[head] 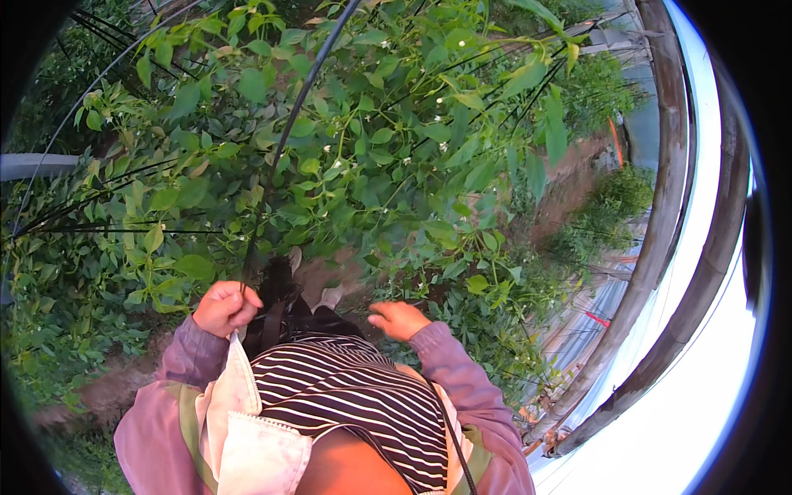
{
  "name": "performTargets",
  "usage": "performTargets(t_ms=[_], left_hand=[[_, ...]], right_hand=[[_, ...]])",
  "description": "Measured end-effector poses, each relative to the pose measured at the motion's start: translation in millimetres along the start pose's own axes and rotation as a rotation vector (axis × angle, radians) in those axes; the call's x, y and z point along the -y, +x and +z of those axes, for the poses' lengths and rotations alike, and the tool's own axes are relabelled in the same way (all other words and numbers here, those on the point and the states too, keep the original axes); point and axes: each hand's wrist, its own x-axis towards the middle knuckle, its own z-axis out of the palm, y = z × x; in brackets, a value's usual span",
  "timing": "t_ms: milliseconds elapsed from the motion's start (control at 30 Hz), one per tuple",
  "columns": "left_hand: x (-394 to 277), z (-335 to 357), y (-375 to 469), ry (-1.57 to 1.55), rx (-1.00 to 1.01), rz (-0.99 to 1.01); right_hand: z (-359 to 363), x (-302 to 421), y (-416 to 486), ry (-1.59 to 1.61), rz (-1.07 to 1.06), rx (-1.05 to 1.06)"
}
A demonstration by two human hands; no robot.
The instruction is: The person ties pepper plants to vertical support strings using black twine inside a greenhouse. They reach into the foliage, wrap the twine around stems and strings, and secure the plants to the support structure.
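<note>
Leafy green pepper plants (371,124) with small white flowers stand close before me. My left hand (228,307) is at the lower left, fingers curled around the lower end of a dark cord (309,80) that rises through the foliage. To the right, my right hand (398,319) hovers over my waist near the plants; its fingers point left, partly bent, and no object shows in it. Between the hands, dark trousers and a shoe (330,297) are visible above my striped shirt (346,396). The open jacket (148,433) has mauve sleeves.
Thin black strings (117,231) run through the foliage at left, beside a pale curved bar (37,166). Curved bamboo poles (668,124) and plastic sheeting (656,433) form the right side. Bare soil (566,185) shows between rows, and a red ribbon (597,318) hangs near the sheeting.
</note>
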Motion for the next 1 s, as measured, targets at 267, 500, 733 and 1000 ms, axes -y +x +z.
performTargets(t_ms=[267, 500, 733, 1000], left_hand=[[1, 6, -32, 1.009, -0.665, 0.439], [-19, 74, -7, 1.606, -0.277, 1.288], [-7, 2, 157, 1.183, -0.539, 0.486], [-132, -36, 246, 0.464, -0.926, 0.884]], right_hand=[[-21, 29, 10, 0.111, -0.246, -0.360], [-142, 46, 55, 0.999, -0.143, -0.863], [-182, 36, 125, 1.183, -0.351, -0.993], [-147, -10, 111, 1.058, -0.231, -0.825]])
